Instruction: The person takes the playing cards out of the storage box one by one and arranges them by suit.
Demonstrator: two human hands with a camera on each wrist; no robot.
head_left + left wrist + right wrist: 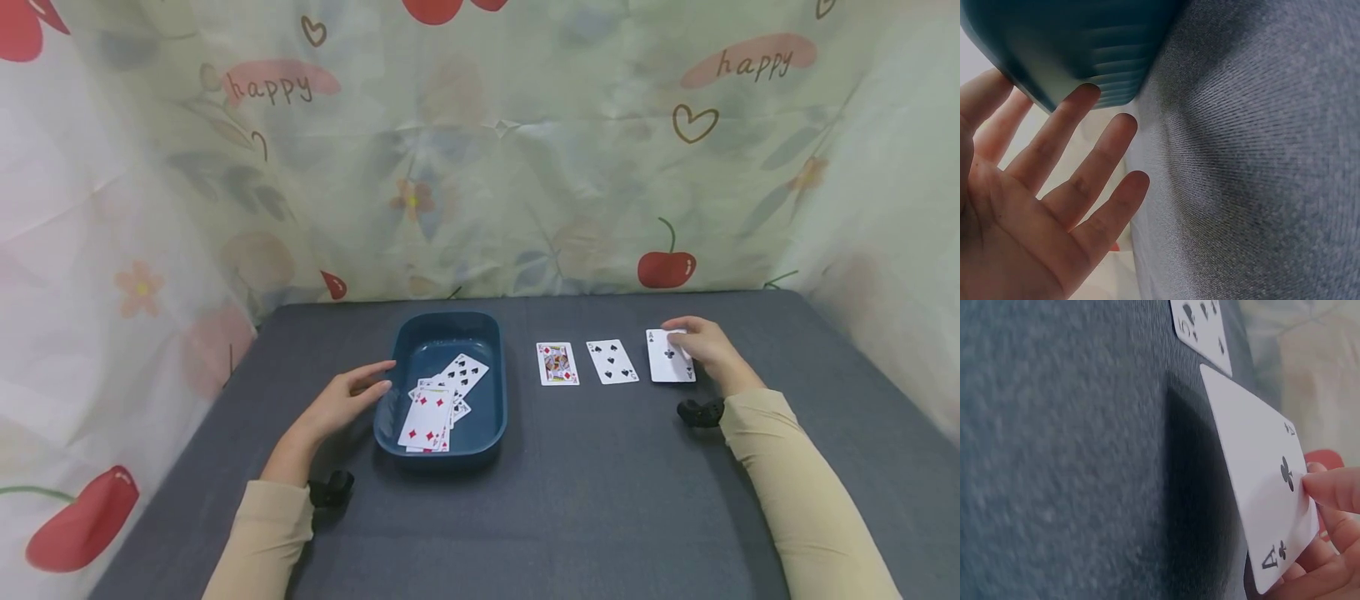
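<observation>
The top edge of your right wrist view crops the five of spades (1200, 328), while the four of diamonds (427, 418) partly hides from you the cards (467, 377) beneath it.

Tray (480, 421) looks smooth plastic, semi-gloss inside, w/ ribbed ext. Ace of clubs (662, 362) & other cards (612, 362): smooth paper, low sheen. Counter (600, 500): matt woven cloth, fine-ribbed, a bit rough. Backdrop (510, 183): thin creased sheet, cloth vs. plastic unclear, slt. sheen. Sleeves (810, 500): matt cloth.
</observation>
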